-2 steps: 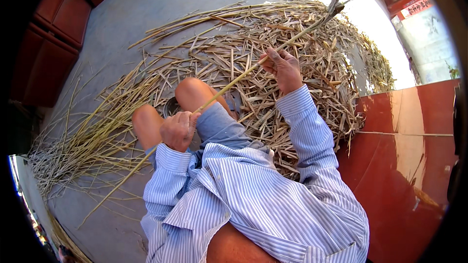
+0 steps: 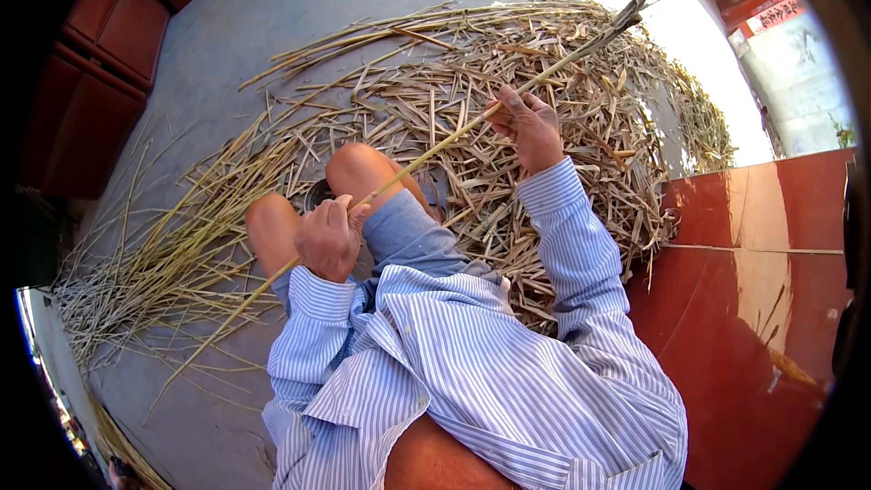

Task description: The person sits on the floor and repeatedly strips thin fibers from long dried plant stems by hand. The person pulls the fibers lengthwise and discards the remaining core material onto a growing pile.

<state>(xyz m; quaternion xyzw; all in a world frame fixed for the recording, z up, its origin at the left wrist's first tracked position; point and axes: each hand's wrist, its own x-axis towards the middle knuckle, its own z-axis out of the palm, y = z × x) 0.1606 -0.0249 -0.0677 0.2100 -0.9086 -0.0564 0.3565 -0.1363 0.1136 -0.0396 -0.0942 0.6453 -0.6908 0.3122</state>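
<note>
Head view: long yellow stalk [image 2: 435,150] runs diagonal across lap, frayed dark tip at 1 o'clock, butt end at 8 o'clock. Right hand [image 2: 528,127] pinches stalk mid-length. Left hand [image 2: 328,238] clenched round lower part, above bare knees [image 2: 358,171]. Heap of dry stalks [image 2: 508,63] spread over grey concrete floor [image 2: 200,63] from 9 to 2 o'clock. Red tiled step [image 2: 762,254] at 4 o'clock.

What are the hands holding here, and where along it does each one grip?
One long dry stalk. The left hand grips it low on its length, near the knee; the right hand grips it farther up, below the dark frayed tip.
</note>
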